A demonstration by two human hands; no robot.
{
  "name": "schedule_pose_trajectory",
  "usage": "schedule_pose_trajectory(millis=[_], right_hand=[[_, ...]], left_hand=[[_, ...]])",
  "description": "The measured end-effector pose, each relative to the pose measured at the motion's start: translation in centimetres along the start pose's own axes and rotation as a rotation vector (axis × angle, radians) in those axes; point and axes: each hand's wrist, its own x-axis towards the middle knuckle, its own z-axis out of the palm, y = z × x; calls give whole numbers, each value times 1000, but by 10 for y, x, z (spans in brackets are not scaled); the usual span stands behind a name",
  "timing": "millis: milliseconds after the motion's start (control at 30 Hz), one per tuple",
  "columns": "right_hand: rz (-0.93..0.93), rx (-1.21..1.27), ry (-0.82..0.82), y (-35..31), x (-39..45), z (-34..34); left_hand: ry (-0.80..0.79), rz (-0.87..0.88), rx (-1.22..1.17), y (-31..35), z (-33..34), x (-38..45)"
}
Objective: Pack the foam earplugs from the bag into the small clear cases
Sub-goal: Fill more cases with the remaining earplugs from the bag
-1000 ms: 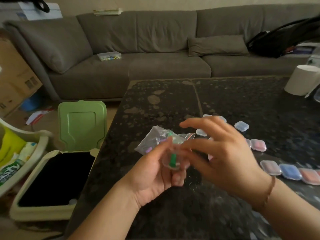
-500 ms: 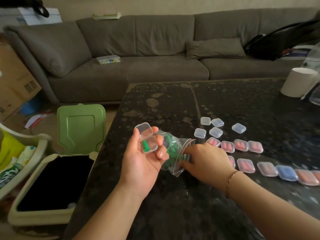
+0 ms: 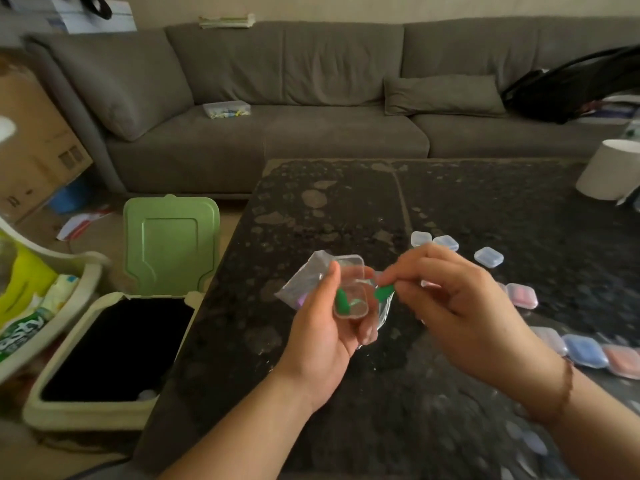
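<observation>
Above the table [image 3: 346, 393], left hand [image 3: 322, 337] cradles an open case [image 3: 350, 293] holding one green plug [image 3: 341, 302]; right hand [image 3: 460, 299] pinches a second plug [image 3: 383, 292] beside it. Bag [image 3: 304, 284] lies behind. Several filled cases [image 3: 585, 350] done, some clear cases [image 3: 488, 257] apparently left.

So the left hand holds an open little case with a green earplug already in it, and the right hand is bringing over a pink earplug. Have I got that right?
Nearly. The earplug pinched in the right hand is green, not pink, as the head view shows. The rest stands: the left hand holds the open case, and a green earplug already lies in it.
</observation>
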Motion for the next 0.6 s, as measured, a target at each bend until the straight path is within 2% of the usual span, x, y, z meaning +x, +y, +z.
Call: schedule_pose_trajectory(millis=[100, 300, 500, 600], right_hand=[[-122, -137, -20, 3, 0, 5], [-198, -391, -36, 2, -3, 12], [-108, -167, 168, -3, -5, 8], [-22, -130, 141, -7, -4, 5]], left_hand=[[-84, -26, 29, -2, 3, -3], [-153, -69, 31, -3, 6, -5], [-209, -108, -6, -5, 3, -6], [-216, -110, -73, -4, 1, -4]])
